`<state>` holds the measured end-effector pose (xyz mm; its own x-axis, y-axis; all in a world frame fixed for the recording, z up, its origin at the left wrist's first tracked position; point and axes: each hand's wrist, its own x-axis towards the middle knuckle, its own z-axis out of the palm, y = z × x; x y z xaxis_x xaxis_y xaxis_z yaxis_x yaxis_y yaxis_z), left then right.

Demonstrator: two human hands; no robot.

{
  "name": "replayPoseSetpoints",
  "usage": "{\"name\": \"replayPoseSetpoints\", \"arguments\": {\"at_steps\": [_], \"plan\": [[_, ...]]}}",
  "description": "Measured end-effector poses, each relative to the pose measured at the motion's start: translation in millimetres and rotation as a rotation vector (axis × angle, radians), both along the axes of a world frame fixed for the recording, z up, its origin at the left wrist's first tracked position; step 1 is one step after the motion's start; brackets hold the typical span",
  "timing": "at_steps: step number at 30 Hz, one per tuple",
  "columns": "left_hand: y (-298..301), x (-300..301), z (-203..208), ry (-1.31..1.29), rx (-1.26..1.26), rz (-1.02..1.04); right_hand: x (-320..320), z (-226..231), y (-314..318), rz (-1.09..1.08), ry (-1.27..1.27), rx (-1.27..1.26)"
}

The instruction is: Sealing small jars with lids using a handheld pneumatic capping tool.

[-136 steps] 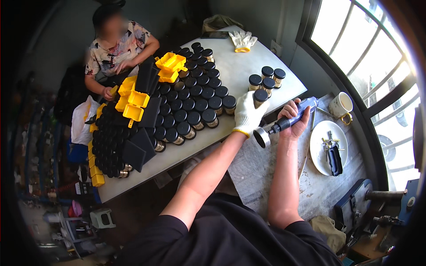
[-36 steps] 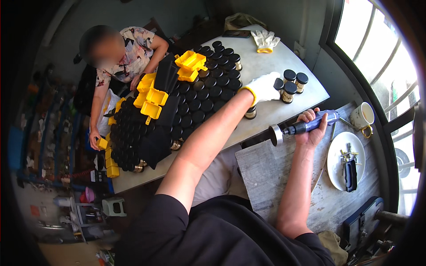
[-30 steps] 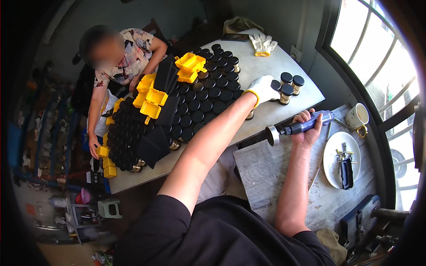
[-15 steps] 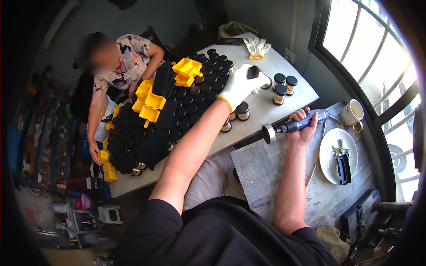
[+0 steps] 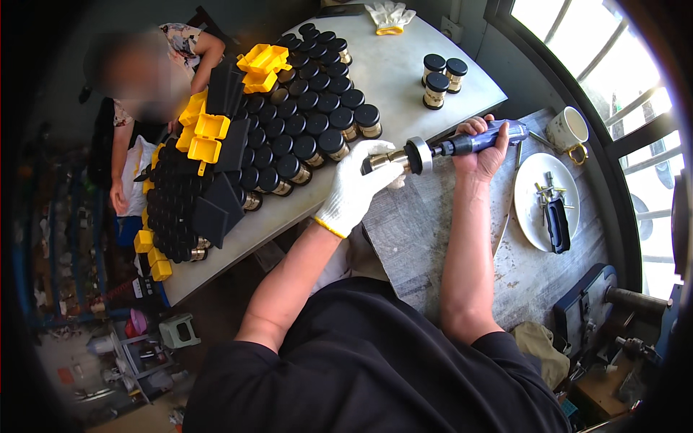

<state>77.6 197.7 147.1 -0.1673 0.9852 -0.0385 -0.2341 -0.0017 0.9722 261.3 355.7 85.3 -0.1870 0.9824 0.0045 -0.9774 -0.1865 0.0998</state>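
My left hand (image 5: 346, 189), in a white knit glove with a yellow cuff, is closed around a small jar (image 5: 390, 160) with a pale gold body, lying sideways. My bare right hand (image 5: 474, 159) grips a blue handheld power driver (image 5: 497, 137) with a dark chuck. A round silver-rimmed cup head (image 5: 423, 154) sits at the driver's tip. The jar's lid end meets this cup; how far it goes in is hidden. To the left, many black-lidded jars (image 5: 307, 149) stand packed together on the white table (image 5: 404, 79).
Three black-lidded jars (image 5: 436, 90) stand apart at the far right. A white glove (image 5: 390, 18), yellow cases (image 5: 263, 59) and black panels (image 5: 232, 148) lie on the table. A plate (image 5: 530, 184) of metal bits and a mug (image 5: 567, 128) are at right. A co-worker (image 5: 184, 45) sits far left.
My left hand has come back from the far side of the table with a jar, bringing it against the driver's cup. My view has shifted, and the driver is still in my right hand.
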Motion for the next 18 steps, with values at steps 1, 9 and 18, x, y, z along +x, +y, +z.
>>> {"name": "replayPoseSetpoints", "arguments": {"at_steps": [1,9,18], "plan": [[1.6,-0.1,-1.8,0.019,0.023,0.015,-0.2,-0.3,-0.8,0.002,-0.001,0.012],[2.9,2.5,-6.8,0.15,0.049,-0.013,1.1,1.8,-2.2,-0.016,-0.066,0.032],[-0.1,4.3,1.9,0.224,0.061,0.034,2.0,0.0,-0.5,-0.024,-0.042,0.035]]}}
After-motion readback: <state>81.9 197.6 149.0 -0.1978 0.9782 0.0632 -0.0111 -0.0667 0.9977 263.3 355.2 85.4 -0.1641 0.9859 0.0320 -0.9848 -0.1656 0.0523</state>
